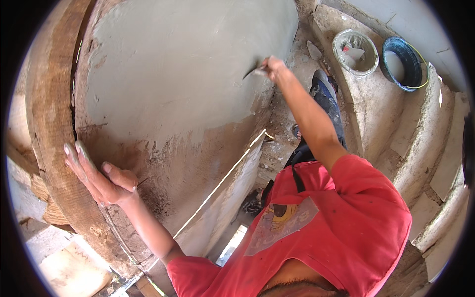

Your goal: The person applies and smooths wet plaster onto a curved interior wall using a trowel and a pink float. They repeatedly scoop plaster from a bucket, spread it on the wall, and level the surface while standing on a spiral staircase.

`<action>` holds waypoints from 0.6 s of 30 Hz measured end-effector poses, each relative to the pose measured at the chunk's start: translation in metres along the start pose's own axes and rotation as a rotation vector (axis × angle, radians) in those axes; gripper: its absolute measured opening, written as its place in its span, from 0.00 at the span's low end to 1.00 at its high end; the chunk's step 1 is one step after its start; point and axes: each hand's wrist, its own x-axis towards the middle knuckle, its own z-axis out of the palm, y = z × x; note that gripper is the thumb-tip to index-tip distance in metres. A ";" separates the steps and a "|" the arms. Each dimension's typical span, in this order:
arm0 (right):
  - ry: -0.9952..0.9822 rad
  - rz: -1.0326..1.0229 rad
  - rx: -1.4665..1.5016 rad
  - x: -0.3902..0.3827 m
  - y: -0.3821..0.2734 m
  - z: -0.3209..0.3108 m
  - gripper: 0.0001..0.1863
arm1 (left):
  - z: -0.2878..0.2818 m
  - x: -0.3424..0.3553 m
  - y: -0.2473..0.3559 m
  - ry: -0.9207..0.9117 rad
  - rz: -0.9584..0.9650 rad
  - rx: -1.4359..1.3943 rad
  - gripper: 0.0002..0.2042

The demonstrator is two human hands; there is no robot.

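My right hand (272, 68) is closed on a thin dark scraper (251, 72), seen nearly edge-on at the right part of the wet grey plaster (188, 59). The plaster has a smooth sheen over its upper area and thins to a ragged lower edge, where bare brown wall surface (163, 163) shows. Fingers stretched out, my left hand (104, 178) rests against the wooden beam (52, 109) along the wall's left side. It holds nothing, and pale plaster smears mark its fingers.
A round bucket (355, 53) with grey residue and a blue bucket (403, 64) with a yellow handle stand on a ledge at the upper right. A pointed trowel blade (313, 50) lies nearby. Curved concrete steps (420, 148) descend at right. A pale straight edge (217, 185) borders the wall below.
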 end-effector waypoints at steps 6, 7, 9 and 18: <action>-0.172 -0.329 -0.250 -0.043 -0.132 0.079 0.11 | -0.005 0.001 0.004 -0.002 -0.040 -0.004 0.22; -0.174 -0.383 -0.256 -0.057 -0.148 0.091 0.12 | -0.005 0.001 0.004 -0.019 -0.059 0.001 0.22; -0.237 -0.509 -0.265 -0.088 -0.172 0.110 0.11 | -0.006 0.002 0.005 -0.008 -0.051 -0.012 0.22; -0.184 -0.818 -0.341 -0.182 -0.158 0.057 0.13 | -0.007 -0.001 0.004 -0.010 -0.061 -0.037 0.23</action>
